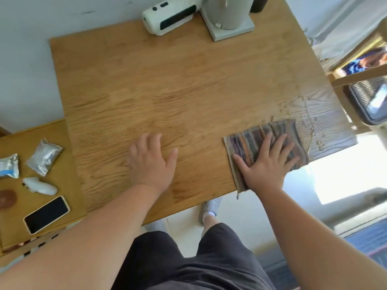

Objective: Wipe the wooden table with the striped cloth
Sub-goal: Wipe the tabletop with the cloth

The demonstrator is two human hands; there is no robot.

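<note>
Head view: flat right grip presses striped cloth, flat left grip on table.

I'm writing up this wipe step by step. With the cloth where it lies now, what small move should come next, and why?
Probably slide the striped cloth away from the body, over the water drops just beyond it near the right edge of the table. The right hand presses flat on the cloth, and the left hand rests flat on the wood, bracing.
</note>
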